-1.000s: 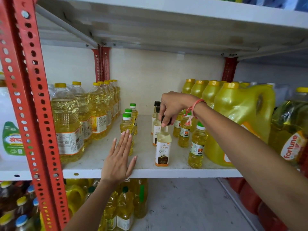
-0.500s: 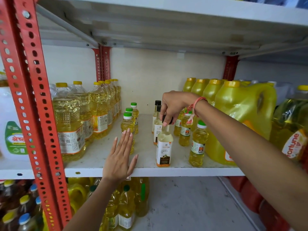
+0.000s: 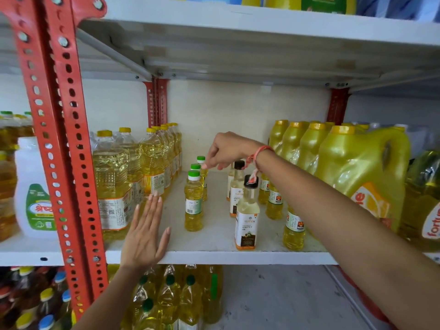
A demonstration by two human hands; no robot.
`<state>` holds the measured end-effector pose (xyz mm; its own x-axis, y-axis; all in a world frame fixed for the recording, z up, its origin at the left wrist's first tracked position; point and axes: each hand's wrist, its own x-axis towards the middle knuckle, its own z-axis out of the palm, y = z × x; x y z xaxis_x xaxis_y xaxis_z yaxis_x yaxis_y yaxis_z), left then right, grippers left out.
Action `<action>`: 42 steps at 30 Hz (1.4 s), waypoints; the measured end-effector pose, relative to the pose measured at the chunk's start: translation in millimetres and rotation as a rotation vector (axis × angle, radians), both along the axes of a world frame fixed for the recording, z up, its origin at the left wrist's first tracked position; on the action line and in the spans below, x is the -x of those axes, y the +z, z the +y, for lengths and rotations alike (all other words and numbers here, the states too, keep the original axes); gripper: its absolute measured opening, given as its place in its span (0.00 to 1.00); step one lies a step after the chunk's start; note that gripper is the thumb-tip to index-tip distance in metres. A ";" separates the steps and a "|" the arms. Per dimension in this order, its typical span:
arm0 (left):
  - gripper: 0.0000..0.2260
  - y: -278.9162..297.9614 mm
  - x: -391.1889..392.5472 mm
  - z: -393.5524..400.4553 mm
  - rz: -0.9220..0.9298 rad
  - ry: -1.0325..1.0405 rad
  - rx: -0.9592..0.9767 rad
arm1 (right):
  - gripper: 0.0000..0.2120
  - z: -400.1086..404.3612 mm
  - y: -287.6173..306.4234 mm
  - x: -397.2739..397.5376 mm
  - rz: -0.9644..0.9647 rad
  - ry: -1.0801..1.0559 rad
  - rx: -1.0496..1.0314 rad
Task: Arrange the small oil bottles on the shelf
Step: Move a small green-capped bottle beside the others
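Observation:
Small oil bottles stand in rows on the white shelf (image 3: 214,256). A green-capped row (image 3: 194,201) runs front to back at the middle. To its right a black-capped coconut oil bottle (image 3: 246,217) stands at the front, with another black-capped bottle (image 3: 238,186) behind it. Further right are small yellow bottles (image 3: 294,228). My right hand (image 3: 226,151) hovers over the back of the green-capped row, fingers curled down near the rearmost green cap (image 3: 201,159), holding nothing. My left hand (image 3: 145,232) lies flat on the shelf's front edge, fingers spread.
Large clear oil bottles (image 3: 112,186) line the left side beside a red perforated post (image 3: 62,148). Big yellow jugs (image 3: 357,175) fill the right. The upper shelf (image 3: 238,44) hangs low overhead. More bottles (image 3: 171,296) stand below.
My right hand let go of the front black-capped coconut oil bottle and moved left and back toward the rear green caps. My left hand shifted slightly left along the shelf edge.

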<state>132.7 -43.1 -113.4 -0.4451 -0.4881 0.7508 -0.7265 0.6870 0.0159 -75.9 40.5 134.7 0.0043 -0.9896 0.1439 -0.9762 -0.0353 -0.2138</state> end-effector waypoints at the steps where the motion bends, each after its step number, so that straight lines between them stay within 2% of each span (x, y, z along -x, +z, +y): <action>1: 0.32 -1.5 0.2 -0.2 -0.002 -0.002 0.008 | 0.20 -8.2 -3.9 -7.9 0.008 0.011 0.007; 7: 0.33 -3.4 -2.1 -3.0 0.017 -0.015 0.020 | 0.21 -43.8 -27.2 -37.1 0.226 -0.027 0.110; 11: 0.33 -3.3 -2.3 -4.7 0.027 -0.021 0.042 | 0.21 -56.8 -26.5 -43.1 0.274 -0.042 0.086; 13: 0.33 -3.3 -2.6 -4.8 0.026 -0.020 0.049 | 0.19 -62.9 -23.2 -42.3 0.259 -0.049 0.016; 16: 0.33 -5.1 -2.0 -4.0 0.020 -0.022 0.048 | 0.09 -65.3 -18.0 -40.3 0.219 -0.043 -0.085; 18: 0.33 -5.8 -2.1 -3.8 0.018 -0.025 0.047 | 0.15 -60.6 -14.4 -40.2 0.200 -0.016 -0.114; 23: 0.33 -5.3 -2.0 -3.6 0.013 -0.019 0.038 | 0.21 -61.2 -17.5 -41.5 0.137 -0.020 -0.117; 28: 0.33 -4.9 -2.2 -3.9 0.012 -0.019 0.038 | 0.18 -61.9 -18.6 -44.3 0.081 -0.013 -0.117; 42: 0.30 -6.9 -1.4 -4.1 0.048 -0.039 0.033 | 0.17 -28.6 -13.6 -52.3 0.134 0.068 -0.156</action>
